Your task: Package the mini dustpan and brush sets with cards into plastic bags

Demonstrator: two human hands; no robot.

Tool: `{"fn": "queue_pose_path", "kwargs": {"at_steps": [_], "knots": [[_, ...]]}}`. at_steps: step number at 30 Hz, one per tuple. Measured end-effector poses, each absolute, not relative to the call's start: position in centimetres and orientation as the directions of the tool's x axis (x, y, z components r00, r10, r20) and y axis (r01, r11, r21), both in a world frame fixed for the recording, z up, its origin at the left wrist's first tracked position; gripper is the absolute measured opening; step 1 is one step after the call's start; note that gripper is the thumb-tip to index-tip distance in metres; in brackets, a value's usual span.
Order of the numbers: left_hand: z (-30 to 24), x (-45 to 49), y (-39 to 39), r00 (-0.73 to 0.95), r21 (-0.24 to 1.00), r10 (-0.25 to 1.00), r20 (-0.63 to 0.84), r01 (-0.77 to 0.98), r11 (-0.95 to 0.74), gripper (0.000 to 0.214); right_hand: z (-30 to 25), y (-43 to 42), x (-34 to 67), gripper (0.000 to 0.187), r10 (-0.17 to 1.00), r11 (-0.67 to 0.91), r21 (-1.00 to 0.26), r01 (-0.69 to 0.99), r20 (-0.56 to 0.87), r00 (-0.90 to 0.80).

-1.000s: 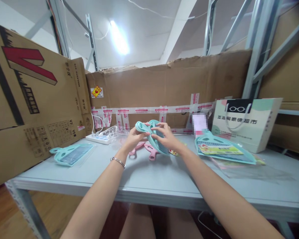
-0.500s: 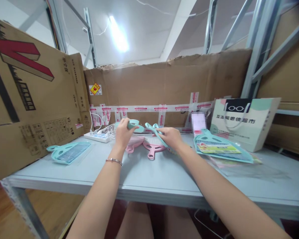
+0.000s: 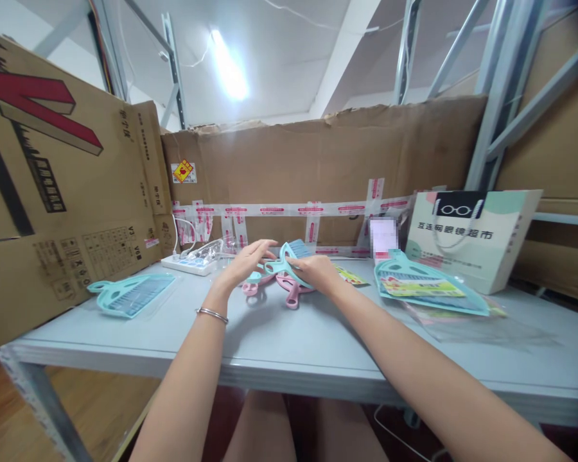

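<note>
My right hand (image 3: 315,271) is closed on a teal hand brush (image 3: 285,256), whose blue bristles point up and away from me. My left hand (image 3: 248,262) has its fingers stretched out, just left of that brush. Under the left hand, part of another teal piece (image 3: 253,278) shows; most of it is hidden. Two pink brush or dustpan pieces lie below the hands, with one pink handle (image 3: 293,296) pointing toward me and the other pink handle (image 3: 249,290) further left.
A teal dustpan and brush set (image 3: 132,296) lies at left. Another teal set (image 3: 431,292) rests at right on plastic bags. Behind are a power strip (image 3: 190,264), a printed card (image 3: 350,276), a paper bag (image 3: 467,237) and cardboard (image 3: 318,160); a large box (image 3: 67,192) stands left.
My left hand has let go of a teal piece, now lower over the pink ones, and its fingers have stretched out. My right hand has turned the teal brush so its bristles show.
</note>
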State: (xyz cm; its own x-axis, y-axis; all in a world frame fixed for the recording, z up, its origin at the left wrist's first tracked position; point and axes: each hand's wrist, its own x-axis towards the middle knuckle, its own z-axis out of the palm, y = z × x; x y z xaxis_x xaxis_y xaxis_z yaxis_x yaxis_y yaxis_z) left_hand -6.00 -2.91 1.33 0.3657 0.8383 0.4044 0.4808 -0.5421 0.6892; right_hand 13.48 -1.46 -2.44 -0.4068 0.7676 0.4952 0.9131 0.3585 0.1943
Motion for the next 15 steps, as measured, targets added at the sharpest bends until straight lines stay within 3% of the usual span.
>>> {"fn": "queue_pose_path", "kwargs": {"at_steps": [2, 5, 8, 10, 12, 15], "knots": [[1.5, -5.3, -3.5, 0.504, 0.718, 0.782, 0.367, 0.381, -0.582, 0.044, -2.4, -1.5, 13.5, 0.039, 0.779, 0.355, 0.198, 0.914, 0.477, -0.407], [1.0, -4.7, -3.3, 0.565, 0.565, 0.685, 0.46, 0.408, -0.717, 0.033, -2.6, -1.4, 13.3, 0.036, 0.788, 0.37, 0.128, 0.92, 0.482, -0.384], [0.5, -4.7, -2.5, 0.538, 0.473, 0.614, 0.578, 0.392, -0.789, 0.013, -2.6, -1.2, 13.5, 0.032, 0.777, 0.47, -0.158, 0.869, 0.541, -0.322], [0.4, -4.9, -2.1, 0.504, 0.467, 0.599, 0.622, 0.374, -0.801, 0.011, -2.1, -1.1, 14.3, 0.035, 0.819, 0.534, -0.443, 0.72, 0.48, -0.312], [0.4, -5.1, -1.9, 0.446, 0.455, 0.608, 0.656, 0.408, -0.791, 0.011, -1.4, -1.0, 15.7, 0.044, 0.864, 0.504, -0.67, 0.546, 0.376, -0.335], [0.4, -4.5, -1.9, 0.321, 0.396, 0.647, 0.691, 0.581, -0.711, 0.014, -0.5, -0.5, 18.7, 0.042, 0.908, 0.411, -0.795, 0.447, 0.399, -0.126]]}}
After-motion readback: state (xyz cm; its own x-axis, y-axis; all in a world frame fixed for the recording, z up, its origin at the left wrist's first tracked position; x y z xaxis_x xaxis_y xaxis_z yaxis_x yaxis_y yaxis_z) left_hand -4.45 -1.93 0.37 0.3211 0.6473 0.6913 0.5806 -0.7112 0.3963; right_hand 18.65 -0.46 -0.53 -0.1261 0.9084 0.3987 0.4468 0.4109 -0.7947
